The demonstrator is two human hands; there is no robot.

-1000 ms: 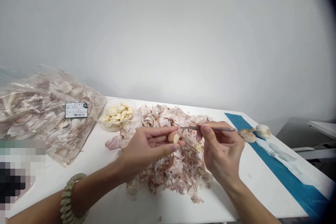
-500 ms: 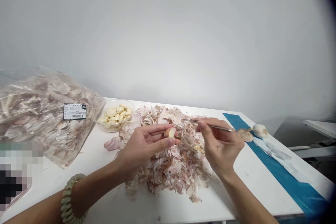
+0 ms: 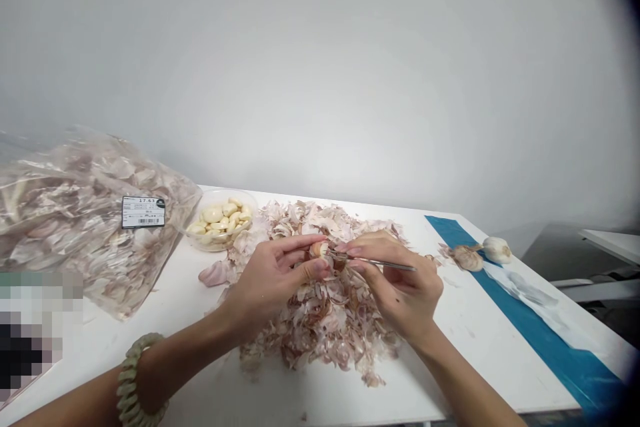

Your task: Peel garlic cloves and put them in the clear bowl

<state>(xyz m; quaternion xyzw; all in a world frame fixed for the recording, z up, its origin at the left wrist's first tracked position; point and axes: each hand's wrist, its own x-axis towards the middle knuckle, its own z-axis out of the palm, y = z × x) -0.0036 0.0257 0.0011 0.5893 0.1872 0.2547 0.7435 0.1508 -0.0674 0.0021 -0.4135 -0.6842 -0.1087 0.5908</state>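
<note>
Clove (image 3: 318, 251) sits over the skin pile (image 3: 340, 327), pinched in the left hand (image 3: 270, 277); the right hand (image 3: 407, 287) squeezes a metal tool (image 3: 395, 265), its tip by the clove. Peeling seems underway; next likely needs gentle pulling.

Tool (image 3: 399, 266) shiny smooth metal; bag (image 3: 85, 213) glossy crinkled plastic; garlic skins (image 3: 340, 330) papery; tabletop (image 3: 480, 340) smooth; wall (image 3: 320, 80) matt

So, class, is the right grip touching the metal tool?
Touching. The head view shows the right grip holding the metal tool, its shaft pinched between thumb and fingers.
</note>
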